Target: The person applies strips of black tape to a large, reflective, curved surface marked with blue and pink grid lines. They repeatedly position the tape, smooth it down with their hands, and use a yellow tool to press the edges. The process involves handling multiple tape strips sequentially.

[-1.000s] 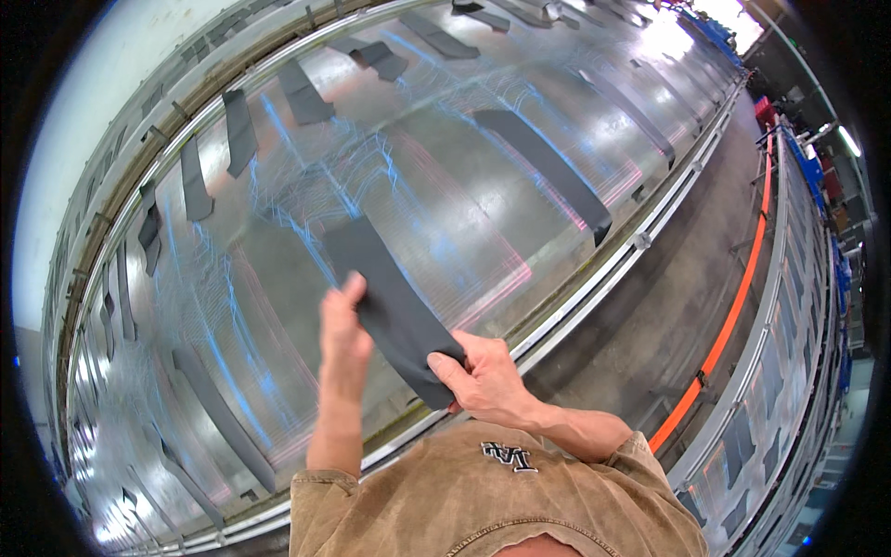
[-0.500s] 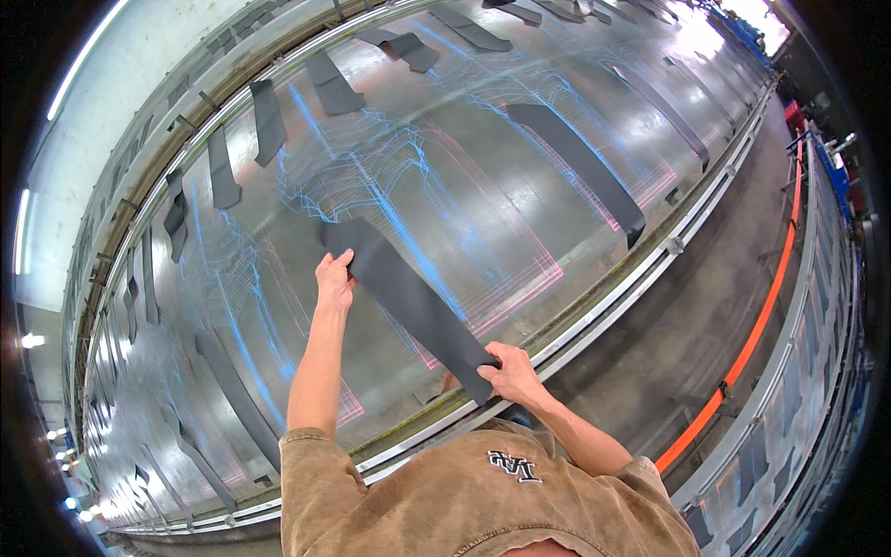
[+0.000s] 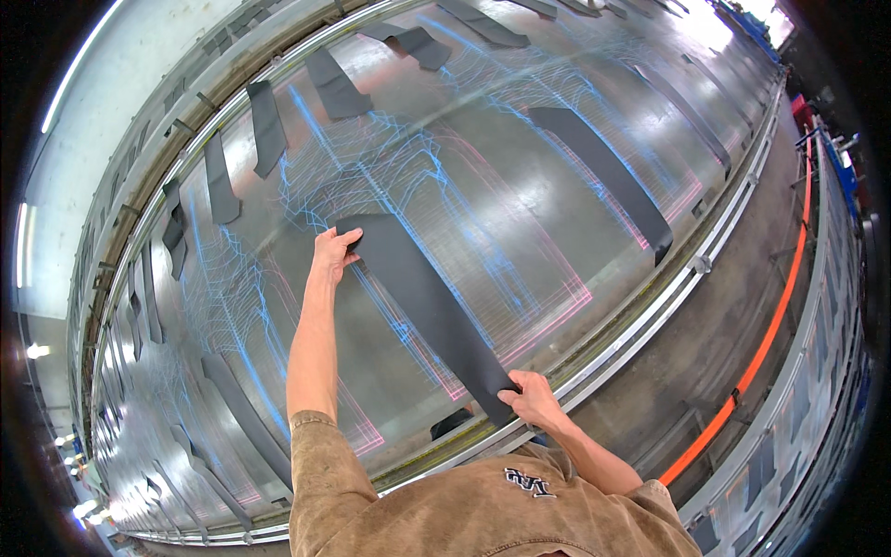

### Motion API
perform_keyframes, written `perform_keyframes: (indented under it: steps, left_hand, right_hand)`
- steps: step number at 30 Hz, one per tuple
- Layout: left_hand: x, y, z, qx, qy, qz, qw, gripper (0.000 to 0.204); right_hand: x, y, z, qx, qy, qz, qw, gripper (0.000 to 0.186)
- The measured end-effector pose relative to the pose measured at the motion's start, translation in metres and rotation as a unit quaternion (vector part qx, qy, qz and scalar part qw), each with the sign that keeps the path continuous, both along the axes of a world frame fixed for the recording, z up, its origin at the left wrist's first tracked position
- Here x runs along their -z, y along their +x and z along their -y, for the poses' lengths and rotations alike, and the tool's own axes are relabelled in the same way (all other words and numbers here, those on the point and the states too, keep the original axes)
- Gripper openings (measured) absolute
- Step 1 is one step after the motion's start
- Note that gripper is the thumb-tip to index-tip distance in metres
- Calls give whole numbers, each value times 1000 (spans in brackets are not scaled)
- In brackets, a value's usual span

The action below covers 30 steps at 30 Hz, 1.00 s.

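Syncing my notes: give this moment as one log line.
held: long flat dark-grey strip; left hand: holds far end; right hand: holds near end; below: shiny grey metal table with blue and pink lines

Brown short-sleeved shirt (image 3: 436, 509), mottled faded finish, hemmed sleeve (image 3: 320, 450). Dark emblem (image 3: 530, 482), white-outlined, on front. Left hand (image 3: 336, 252), right hand (image 3: 536, 401): both bare.

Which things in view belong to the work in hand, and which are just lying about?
In hand:
dark strip, pinched at both ends
left hand, far end
right hand, near end
marked metal table beneath

Apart, unhandled:
second strip, to its right
far-edge strips
orange bar beyond the table
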<state>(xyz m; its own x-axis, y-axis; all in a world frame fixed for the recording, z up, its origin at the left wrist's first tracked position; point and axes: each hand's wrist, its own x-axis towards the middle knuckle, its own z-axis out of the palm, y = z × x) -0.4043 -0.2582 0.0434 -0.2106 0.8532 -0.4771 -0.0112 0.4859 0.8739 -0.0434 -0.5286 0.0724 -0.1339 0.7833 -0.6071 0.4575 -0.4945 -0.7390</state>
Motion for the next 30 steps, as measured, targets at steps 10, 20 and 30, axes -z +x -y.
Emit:
perform_keyframes:
  steps: [10,20,30]
  left_hand:
    - [1,0,-15,54,-30,-169,984,19]
    - [12,3,-17,-14,-21,-182,983,21]
    - [7,6,-16,-22,-21,-174,984,24]
  right_hand:
    - [9,-8,-2,102,6,8,995,25]
    - [22,-6,-3,97,-4,-11,995,28]
    - [35,-4,-2,62,2,-17,998,25]
